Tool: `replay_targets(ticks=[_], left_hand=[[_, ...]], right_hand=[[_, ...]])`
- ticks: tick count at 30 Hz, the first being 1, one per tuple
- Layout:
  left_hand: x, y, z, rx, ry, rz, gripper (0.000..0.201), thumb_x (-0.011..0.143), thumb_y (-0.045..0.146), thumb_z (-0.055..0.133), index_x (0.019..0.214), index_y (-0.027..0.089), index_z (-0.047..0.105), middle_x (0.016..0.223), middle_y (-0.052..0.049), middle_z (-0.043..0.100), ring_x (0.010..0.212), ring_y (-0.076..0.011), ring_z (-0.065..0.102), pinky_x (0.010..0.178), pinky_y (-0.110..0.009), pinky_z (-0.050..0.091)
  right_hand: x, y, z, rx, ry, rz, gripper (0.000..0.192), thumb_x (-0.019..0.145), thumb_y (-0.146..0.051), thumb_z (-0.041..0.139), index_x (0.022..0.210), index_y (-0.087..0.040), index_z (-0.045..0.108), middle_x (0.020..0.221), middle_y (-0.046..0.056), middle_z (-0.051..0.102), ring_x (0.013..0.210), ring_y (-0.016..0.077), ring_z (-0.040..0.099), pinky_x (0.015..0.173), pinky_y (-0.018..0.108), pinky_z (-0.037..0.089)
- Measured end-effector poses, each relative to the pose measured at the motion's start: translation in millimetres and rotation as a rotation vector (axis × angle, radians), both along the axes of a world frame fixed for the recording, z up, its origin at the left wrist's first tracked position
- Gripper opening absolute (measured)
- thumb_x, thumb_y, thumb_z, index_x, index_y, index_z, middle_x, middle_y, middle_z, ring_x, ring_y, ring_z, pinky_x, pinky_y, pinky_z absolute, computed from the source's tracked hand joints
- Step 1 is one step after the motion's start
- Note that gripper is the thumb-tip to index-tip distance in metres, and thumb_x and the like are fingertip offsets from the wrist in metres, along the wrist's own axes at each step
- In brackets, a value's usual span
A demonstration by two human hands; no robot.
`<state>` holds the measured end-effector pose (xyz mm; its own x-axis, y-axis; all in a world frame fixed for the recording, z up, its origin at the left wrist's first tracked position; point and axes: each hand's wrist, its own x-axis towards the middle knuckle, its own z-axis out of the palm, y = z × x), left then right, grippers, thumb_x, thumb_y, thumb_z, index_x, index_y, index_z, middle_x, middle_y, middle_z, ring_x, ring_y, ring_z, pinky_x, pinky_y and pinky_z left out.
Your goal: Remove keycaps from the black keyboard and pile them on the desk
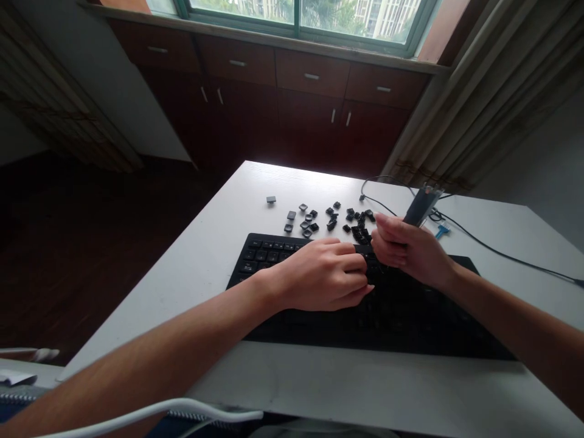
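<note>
A black keyboard (319,328) lies on the white table, with keys visible at its upper left and much of its middle hidden by my hands. My left hand (323,275) rests over the keyboard with curled fingers; whatever the fingertips pinch is hidden. Just above the keyboard's back edge, my right hand (408,248) is closed around a dark handheld tool with a clear end (422,205), tilted upward. Beyond the keyboard lie several loose black keycaps (291,215), some upright and some turned over, with a tighter pile close to my right hand.
Behind my right hand, a black cable (488,244) runs across the white table (182,267), near a small blue tool (441,230). A white curved tube (182,404) crosses the lower left. Dark wooden cabinets (301,115) stand under the window.
</note>
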<state>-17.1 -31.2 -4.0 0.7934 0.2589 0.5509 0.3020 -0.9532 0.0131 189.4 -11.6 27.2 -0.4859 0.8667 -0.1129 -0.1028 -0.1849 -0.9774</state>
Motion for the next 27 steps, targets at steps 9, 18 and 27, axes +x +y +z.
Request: replay_targets(ticks=[9, 18, 27], left_hand=[[0, 1, 0.1, 0.003, 0.035, -0.006, 0.038, 0.104, 0.029, 0.048, 0.077, 0.019, 0.072, 0.087, -0.004, 0.073, 0.078, -0.0163, 0.063, 0.074, -0.033, 0.05], [2, 0, 0.5, 0.073, -0.019, -0.069, 0.036, 0.102, 0.029, 0.054, 0.071, 0.019, 0.068, 0.078, -0.003, 0.072, 0.072, -0.0147, 0.063, 0.069, -0.032, 0.051], [1, 1, -2.4, 0.05, -0.043, -0.101, 0.03, 0.101, 0.027, 0.057, 0.076, 0.017, 0.07, 0.085, -0.003, 0.076, 0.084, -0.0159, 0.07, 0.077, -0.03, 0.056]], right_hand=[[-17, 4, -14.3, 0.003, 0.07, -0.233, 0.056, 0.09, -0.039, 0.067, 0.05, -0.022, 0.032, 0.04, -0.007, 0.03, 0.036, 0.0063, 0.023, 0.037, 0.025, 0.015], [-13, 1, -11.2, 0.036, 0.16, -0.005, 0.059, 0.087, -0.043, 0.068, 0.048, -0.022, 0.03, 0.039, -0.008, 0.025, 0.035, 0.006, 0.019, 0.037, 0.024, 0.017], [-5, 10, -14.7, -0.05, 0.26, 0.055, 0.054, 0.094, -0.041, 0.056, 0.055, -0.022, 0.024, 0.043, -0.008, 0.016, 0.037, 0.0088, 0.013, 0.036, 0.024, 0.016]])
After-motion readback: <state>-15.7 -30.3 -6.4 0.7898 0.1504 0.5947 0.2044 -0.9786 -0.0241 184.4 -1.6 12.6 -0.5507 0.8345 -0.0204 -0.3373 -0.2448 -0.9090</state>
